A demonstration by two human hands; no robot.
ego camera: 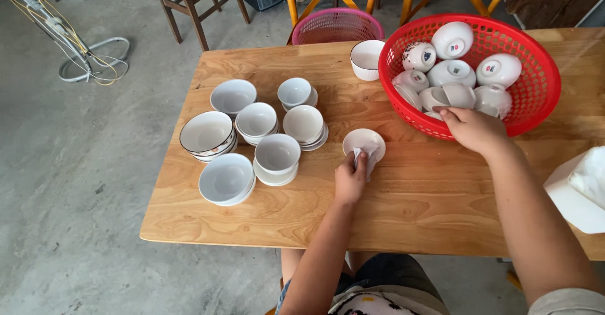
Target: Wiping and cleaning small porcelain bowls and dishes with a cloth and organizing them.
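Fingers: those of the left hand [350, 179] are pinched on a crumpled white cloth [365, 159], pressed onto the near rim of a small white saucer [363, 142]. Those of the right hand [474, 129] are curled over the near rim of a red plastic basket [541, 94]; whether anything is gripped cannot be told.

Saucer: round, no long axis, hollow side up, flat on the wooden table [416, 201] between basket and stacked white bowls [258, 138].

Basket contents: white cups and bowls [452, 70], mostly mouth-down, small red and blue marks shown on their bases.

Also listed: 1 white ribbed bowl [366, 58] left of the basket; 1 pink basket [336, 26] beyond the table edge.
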